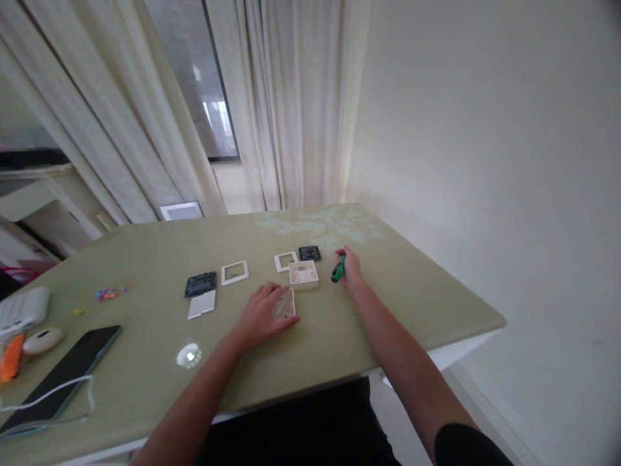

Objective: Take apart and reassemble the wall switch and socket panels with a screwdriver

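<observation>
My left hand [264, 315] spans a small white mounting box [286, 305], with the thumb at its near side and the fingers at its far side. The palm hides part of this box. In my right hand [350, 264] is a screwdriver with a green and black handle [338, 269]; its tip cannot be made out. Between the hands, just beyond the held box, an open white mounting box [303, 275] lies on the table. Behind it are a white frame [285, 261] and a black switch or socket module [309, 252].
Further left on the table [388, 291] lie another white frame [235, 272], a black module [200, 283] and a white plate [201, 304]. A large dark tablet [63, 375] with a white cable [48, 391] is at the near left. A wall [485, 162] borders the right side.
</observation>
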Action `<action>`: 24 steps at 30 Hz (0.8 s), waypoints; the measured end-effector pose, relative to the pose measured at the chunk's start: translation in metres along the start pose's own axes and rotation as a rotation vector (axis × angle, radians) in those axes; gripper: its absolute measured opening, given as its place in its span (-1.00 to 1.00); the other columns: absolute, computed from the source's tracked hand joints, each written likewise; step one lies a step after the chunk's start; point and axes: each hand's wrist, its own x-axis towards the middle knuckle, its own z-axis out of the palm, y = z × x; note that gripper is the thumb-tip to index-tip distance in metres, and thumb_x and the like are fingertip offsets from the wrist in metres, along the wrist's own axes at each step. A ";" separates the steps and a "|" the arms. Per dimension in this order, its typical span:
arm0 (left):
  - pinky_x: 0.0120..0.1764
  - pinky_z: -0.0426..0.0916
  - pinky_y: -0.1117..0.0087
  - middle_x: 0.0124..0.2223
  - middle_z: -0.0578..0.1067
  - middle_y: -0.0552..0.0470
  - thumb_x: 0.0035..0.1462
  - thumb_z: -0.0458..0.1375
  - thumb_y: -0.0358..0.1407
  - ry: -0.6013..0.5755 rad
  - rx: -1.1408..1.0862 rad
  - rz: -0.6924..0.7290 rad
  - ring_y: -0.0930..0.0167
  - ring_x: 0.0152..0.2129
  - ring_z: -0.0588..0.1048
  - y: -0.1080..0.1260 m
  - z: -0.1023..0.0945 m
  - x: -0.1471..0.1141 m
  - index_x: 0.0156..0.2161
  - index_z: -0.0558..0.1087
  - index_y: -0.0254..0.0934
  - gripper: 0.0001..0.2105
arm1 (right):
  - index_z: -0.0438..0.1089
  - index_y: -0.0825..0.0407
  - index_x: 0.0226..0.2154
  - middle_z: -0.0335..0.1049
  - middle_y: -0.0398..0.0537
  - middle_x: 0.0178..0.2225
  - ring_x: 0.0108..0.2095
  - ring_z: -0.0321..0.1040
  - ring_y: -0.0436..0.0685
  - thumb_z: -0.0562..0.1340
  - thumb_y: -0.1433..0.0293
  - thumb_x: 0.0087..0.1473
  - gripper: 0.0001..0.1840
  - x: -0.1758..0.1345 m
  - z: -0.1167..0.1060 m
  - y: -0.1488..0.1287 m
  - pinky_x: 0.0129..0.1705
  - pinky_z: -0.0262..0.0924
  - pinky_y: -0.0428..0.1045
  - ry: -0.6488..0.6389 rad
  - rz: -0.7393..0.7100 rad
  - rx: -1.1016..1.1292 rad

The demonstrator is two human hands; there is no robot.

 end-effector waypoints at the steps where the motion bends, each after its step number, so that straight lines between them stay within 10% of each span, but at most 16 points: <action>1: 0.25 0.41 0.01 0.17 0.55 -0.20 0.22 0.30 0.14 -0.005 -0.033 0.015 0.06 0.15 0.51 0.001 0.001 -0.001 0.28 0.50 -0.21 -0.34 | 0.43 0.04 0.18 0.46 0.09 0.16 0.06 0.50 0.26 0.33 0.18 0.37 -0.56 -0.001 0.002 0.001 0.07 0.49 0.24 -0.011 0.018 -0.036; 7: 0.18 0.50 0.11 0.24 0.55 -0.18 0.48 0.00 -0.01 0.046 -0.142 -0.022 0.18 0.15 0.56 -0.017 -0.010 0.011 0.27 0.47 -0.22 -0.53 | 0.43 0.04 0.18 0.46 0.09 0.15 0.05 0.51 0.24 0.32 0.18 0.38 -0.57 -0.006 0.004 -0.007 0.06 0.49 0.23 -0.123 0.099 -0.250; 17: 0.23 0.42 -0.11 0.26 0.51 -0.18 0.40 0.28 -0.17 -0.088 -0.010 -0.094 0.11 0.17 0.52 -0.043 0.009 0.125 0.22 0.49 -0.26 -0.63 | 0.43 0.05 0.17 0.47 0.08 0.14 0.03 0.51 0.23 0.35 0.21 0.36 -0.58 0.013 0.033 -0.038 0.05 0.50 0.22 -0.415 -0.096 -0.818; 24: 0.10 0.53 0.00 0.21 0.53 -0.15 0.42 0.26 -0.18 -0.203 0.037 -0.118 0.18 0.07 0.57 -0.063 0.011 0.129 0.18 0.50 -0.25 -0.68 | 0.45 0.05 0.15 0.46 0.09 0.16 0.09 0.49 0.26 0.34 0.21 0.37 -0.60 0.007 0.076 -0.012 0.12 0.46 0.26 -0.502 -0.269 -1.070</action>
